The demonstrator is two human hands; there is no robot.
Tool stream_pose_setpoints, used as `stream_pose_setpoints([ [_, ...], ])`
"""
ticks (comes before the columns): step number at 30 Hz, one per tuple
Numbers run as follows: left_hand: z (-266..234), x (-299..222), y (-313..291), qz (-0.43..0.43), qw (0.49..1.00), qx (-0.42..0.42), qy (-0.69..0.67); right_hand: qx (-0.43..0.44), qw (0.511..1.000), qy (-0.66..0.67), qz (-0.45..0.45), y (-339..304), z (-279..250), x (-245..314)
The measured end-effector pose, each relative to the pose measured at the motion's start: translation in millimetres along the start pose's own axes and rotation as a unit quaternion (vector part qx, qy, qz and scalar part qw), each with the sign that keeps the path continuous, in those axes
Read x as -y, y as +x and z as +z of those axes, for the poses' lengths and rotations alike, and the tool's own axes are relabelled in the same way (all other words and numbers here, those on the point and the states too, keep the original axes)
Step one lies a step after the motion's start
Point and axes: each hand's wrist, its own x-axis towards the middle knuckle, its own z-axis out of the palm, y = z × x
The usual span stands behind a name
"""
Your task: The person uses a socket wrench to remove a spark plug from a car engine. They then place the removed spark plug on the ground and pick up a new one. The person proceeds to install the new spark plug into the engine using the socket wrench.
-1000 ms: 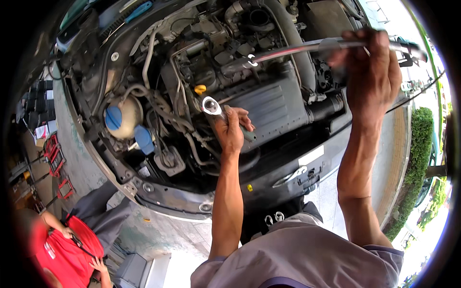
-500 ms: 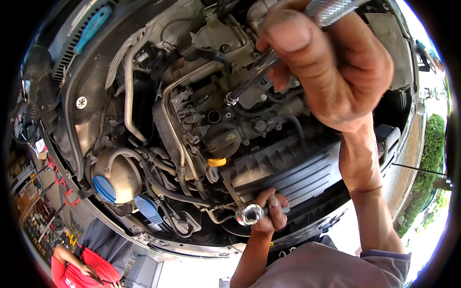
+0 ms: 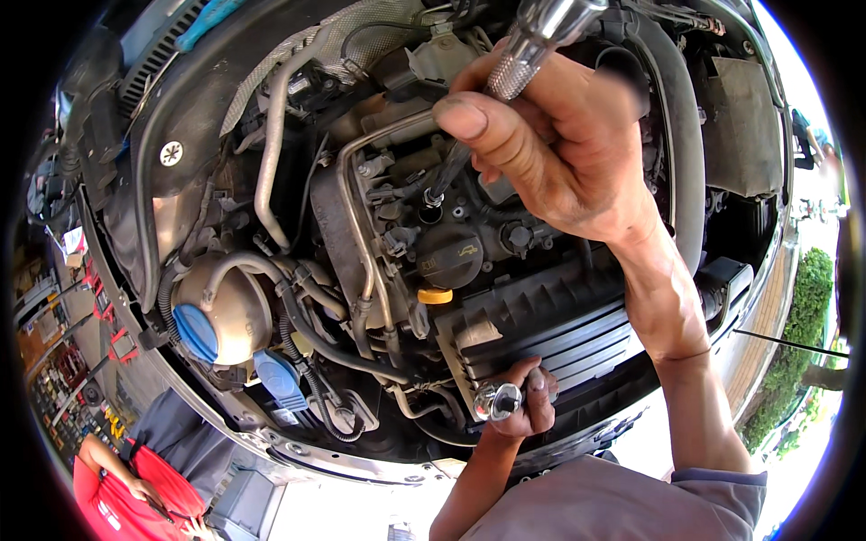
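My right hand (image 3: 564,149), raised over the engine, is closed around a chrome extension bar (image 3: 514,74) with a knurled collar. The bar slants down to the left, and its metal lower end meets the mouth of a round well (image 3: 431,215) in the engine top. Just below that well sits a black oil filler cap (image 3: 451,261). Nearer to me, by the front edge of the engine bay, my left hand (image 3: 526,406) is wrapped round a chrome ratchet wrench (image 3: 498,400), its round head pointing left. My fingers hide much of its handle.
A tan coolant tank (image 3: 236,311) with a blue cap and a blue washer-fluid cap (image 3: 280,380) stand at the left. Metal pipes (image 3: 372,261) cross the engine. A person in a red shirt (image 3: 135,496) is at lower left. A yellow dipstick handle (image 3: 435,296) sticks up near the filler cap.
My right hand has moved left and the bar's lower end has come down from beside the well to its mouth. My left hand still holds the ratchet wrench. The view has shifted slightly.
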Motion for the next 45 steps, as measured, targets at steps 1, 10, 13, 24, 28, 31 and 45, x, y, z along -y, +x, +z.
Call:
stream_pose_setpoints([
  [1, 0, -1, 1, 0.003, 1.0, 0.0, 0.008, 0.005, 1.0, -0.001, -0.007, 0, 0, 1],
  [10, 5, 0, 8, 0.063, 0.995, -0.045, 0.057, 0.107, 0.994, -0.031, 0.018, -3, 22, 6],
  [13, 6, 2, 7, 0.046, 0.997, -0.041, 0.045, 0.125, 0.991, -0.054, 0.002, -8, 31, 3],
  [24, 7, 0, 15, 0.033, 0.997, -0.05, 0.053, 0.192, 0.962, -0.157, 0.113, -40, 49, -8],
  [28, 10, -3, 16, 0.018, 0.996, -0.067, 0.057, 0.187, 0.96, -0.162, 0.128, -38, 59, 2],
  [31, 11, 0, 16, 0.018, 0.997, -0.072, 0.031, 0.208, 0.95, -0.168, 0.161, -35, 59, 9],
  [45, -47, -95, 59, -0.172, 0.982, 0.043, 0.064, 0.174, 0.951, -0.19, 0.171, -39, 69, 2],
])
